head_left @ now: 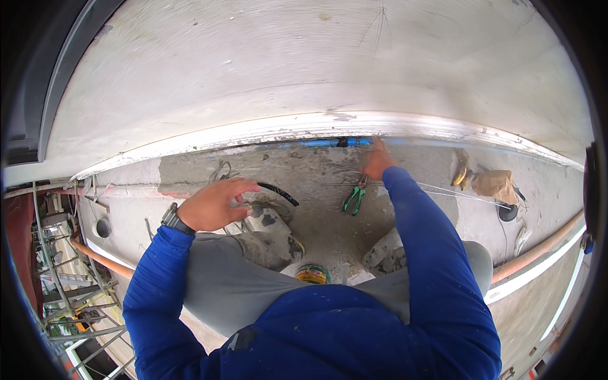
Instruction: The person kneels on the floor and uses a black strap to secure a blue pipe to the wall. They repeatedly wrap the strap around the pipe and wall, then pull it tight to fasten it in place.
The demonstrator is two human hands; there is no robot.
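My left hand is raised over the boot on that side, its fingers apart and nothing visibly gripped. Close to its index fingertip is a curved, speckled black strip; I cannot tell whether they touch. My right hand reaches to the foot of the wall with its index finger stretched out beside a blue pipe. A black band sits around that pipe. Pliers with green handles lie just below the right hand. Thin metal rods run along the ground under the right wrist.
The pale wall rises ahead, with a white ledge along its base. Rightward lie a brown paper bag and yellow-brown items. A small tin stands between my boots. Orange pipe edges the strip; scaffolding stands left.
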